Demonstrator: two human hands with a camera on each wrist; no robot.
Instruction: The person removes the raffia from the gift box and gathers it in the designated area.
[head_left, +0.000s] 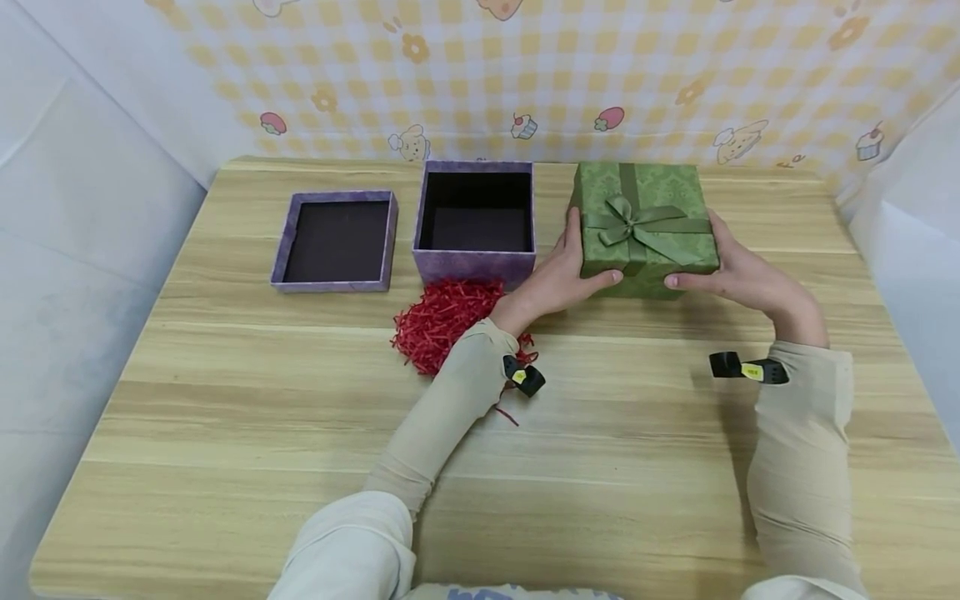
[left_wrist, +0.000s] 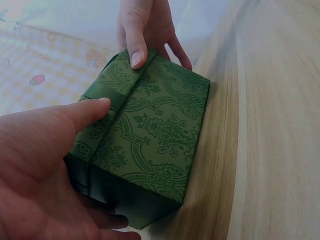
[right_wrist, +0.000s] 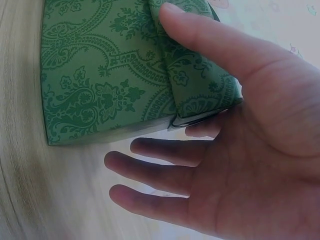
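A green patterned gift box (head_left: 652, 196) with a ribbon bow (head_left: 633, 227) on its lid is at the back right of the table. My left hand (head_left: 558, 271) grips its left side, the thumb on the front of the lid and the other fingers along the side. From the right, my right hand (head_left: 750, 271) holds the opposite side, its thumb also across the lid's front. In the right wrist view, that thumb lies on the lid (right_wrist: 195, 75), and the lower fingers (right_wrist: 150, 200) spread out beside the box. The lid's lower edge shows above the box body (left_wrist: 155, 135).
Left of the gift box stands an uncovered purple box (head_left: 476, 267) with a dark interior. Its purple lid (head_left: 337, 287) lies upturned farther left. Red shredded paper (head_left: 442, 325) is heaped before the purple box, partly under my left forearm. A patterned cloth (head_left: 570, 75) hangs behind the table.
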